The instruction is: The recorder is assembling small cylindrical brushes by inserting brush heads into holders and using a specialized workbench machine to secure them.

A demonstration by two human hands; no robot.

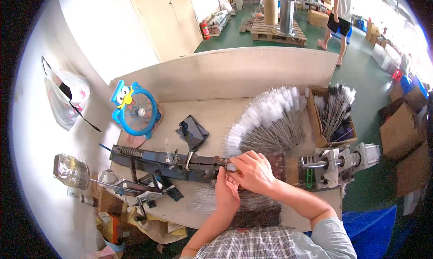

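Note:
Both of my hands meet at the right end of a long dark metal bar [194, 168] of a bench machine. My right hand [255, 172] comes from the right, fingers pinched around a small white tuft [231, 166]. My left hand [227, 195] is just below and left, fingers closed upward against the same spot; whatever lies between them is hidden. A thin wire runs from the right hand to the metal spindle [315, 164] on the machine's right. Under my forearms lie thin wires [205, 200]. Behind the hands, white-tipped wire brushes [266, 119] are fanned out.
A cardboard box [315, 117] holds dark and white wire brushes. A blue toy-shaped fan [140, 111] and a black folded item [193, 131] are on the table. A low board [225, 74] edges the table's far side. Beyond it, a person [343, 20] walks near a pallet [275, 33].

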